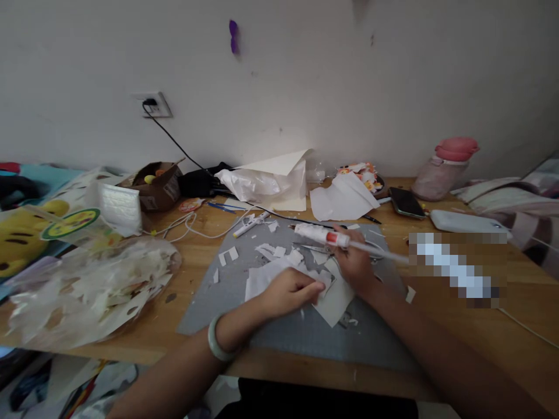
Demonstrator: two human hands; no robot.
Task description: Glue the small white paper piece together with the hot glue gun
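My left hand rests with curled fingers on a white paper piece on the grey cutting mat; a pale green bangle sits on that wrist. My right hand is closed on a white glue tube with a red band, held sideways above a beige paper sheet. Several small white paper scraps lie on the mat ahead of the hands.
A clear bag of paper cut-outs sits left. At the back lie crumpled white paper, a cardboard box, a black cable, a phone, a pink bottle, a white case. Bedding lies right.
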